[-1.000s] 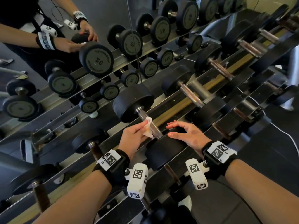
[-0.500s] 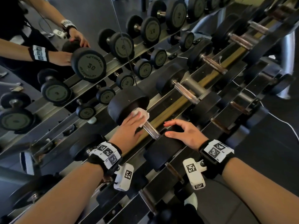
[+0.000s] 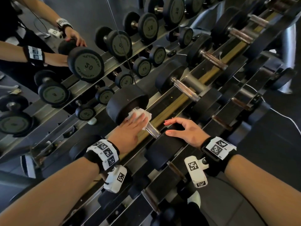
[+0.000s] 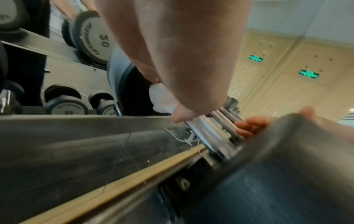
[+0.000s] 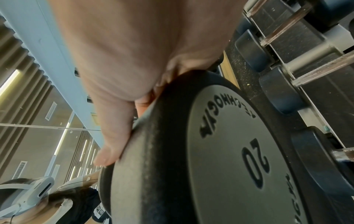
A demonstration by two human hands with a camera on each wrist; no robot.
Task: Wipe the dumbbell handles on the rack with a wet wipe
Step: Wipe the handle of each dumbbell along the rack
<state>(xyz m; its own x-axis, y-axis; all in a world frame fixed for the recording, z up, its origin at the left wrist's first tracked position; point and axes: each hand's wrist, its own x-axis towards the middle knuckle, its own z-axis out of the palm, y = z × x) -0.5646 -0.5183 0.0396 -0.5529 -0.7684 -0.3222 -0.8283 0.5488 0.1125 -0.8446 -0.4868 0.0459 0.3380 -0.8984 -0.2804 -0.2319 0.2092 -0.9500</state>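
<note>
Wet wipe (image 3: pixel 139 117): white, crumpled, in the middle of the head view, wrapped over the far end of the chrome dumbbell handle (image 3: pixel 152 129), just against the far weight head (image 3: pixel 127 103). Probably thin, soft and light; follows the round bar easily, but can bunch up or tear under a hard rub. Best held flat under the fingers, not by a corner.

Handle itself: stiff, smooth metal, likely slippery when damp. Belongs to a dumbbell marked 20 on the end plate, so surely heavy; no need to lift, only to keep from rolling on the rack (image 3: pixel 210 75).

Left hand (image 3: pixel 128 132): reaches in from the lower left, palm down, fingers nearly straight across the wipe, pressing it on the bar. In the left wrist view the thumb tip touches the bare handle beside the wipe; cannot tell whether it closes under the bar.

Right hand (image 3: pixel 187 132): lies relaxed on top of the near weight head (image 3: pixel 164 149), right of centre, fingers spread and only lightly bent, thumb along the rim, holding nothing; seems to steady the dumbbell.

Upper left of the frame: a mirror (image 3: pixel 84 10) with the reflection of both arms and the dumbbells.
</note>
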